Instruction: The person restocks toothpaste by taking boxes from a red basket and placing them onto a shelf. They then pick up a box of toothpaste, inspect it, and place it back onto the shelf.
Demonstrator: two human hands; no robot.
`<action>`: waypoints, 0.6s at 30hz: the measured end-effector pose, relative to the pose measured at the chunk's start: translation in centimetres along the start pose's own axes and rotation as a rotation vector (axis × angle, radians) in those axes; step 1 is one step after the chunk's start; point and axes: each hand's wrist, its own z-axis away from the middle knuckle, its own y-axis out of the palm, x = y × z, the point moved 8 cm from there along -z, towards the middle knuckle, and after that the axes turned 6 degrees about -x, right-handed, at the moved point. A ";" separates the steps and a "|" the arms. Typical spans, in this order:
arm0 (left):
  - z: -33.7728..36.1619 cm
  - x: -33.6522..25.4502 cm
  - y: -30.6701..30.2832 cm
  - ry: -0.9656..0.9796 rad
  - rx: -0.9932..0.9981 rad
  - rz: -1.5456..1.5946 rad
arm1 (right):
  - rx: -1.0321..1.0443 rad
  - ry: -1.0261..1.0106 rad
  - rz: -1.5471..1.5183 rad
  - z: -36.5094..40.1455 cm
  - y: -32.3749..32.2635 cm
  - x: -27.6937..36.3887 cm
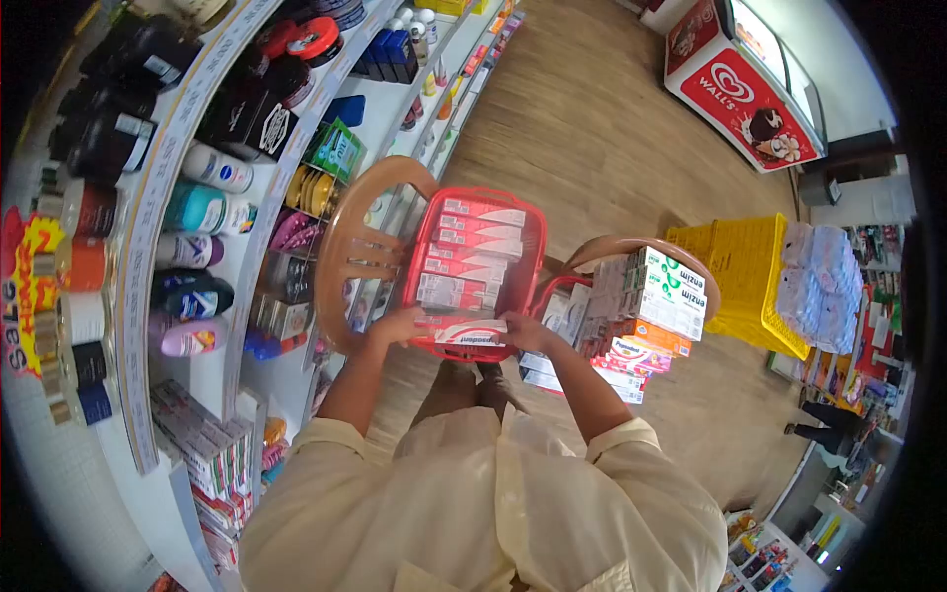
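My left hand [397, 327] is closed on the left end of a red and white toothpaste box [464, 333]. At the box's right end, my right hand [526, 333] grips it too. The box is level, at the near side of a red plastic basket [542, 232]. Inside the basket lie several similar toothpaste boxes [464, 261] in rows. A brown chair [360, 259] supports the basket. To the right, stacks of other toothpaste boxes [671, 291], green-white, orange and purple, sit on a second chair [617, 244].
Shelves [258, 168] with bottles, jars and boxes run along my left. Yellow crates [735, 271] stand at the right beside wrapped packs [819, 286]. A red ice cream freezer [740, 94] is at the far right on the wooden floor [582, 109]. Another person [834, 426] is at the right.
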 end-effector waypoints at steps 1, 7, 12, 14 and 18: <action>0.6 0.0 0.1 -0.056 0.097 -0.130 | 0.005 -0.005 0.005 1.2 -0.1 1.4; 5.9 -2.2 -1.3 -0.093 0.046 -0.011 | 0.346 0.162 -0.664 8.8 2.1 7.9; 9.0 -1.5 -0.2 -0.126 -0.114 0.270 | 0.557 0.021 -0.621 13.1 3.5 14.7; 11.4 -3.3 0.2 -0.140 -0.212 0.569 | 0.583 -0.048 -0.555 14.6 4.1 17.1; 14.4 -4.6 2.2 -0.030 -0.357 0.972 | 0.666 -0.181 -0.424 17.1 5.8 20.4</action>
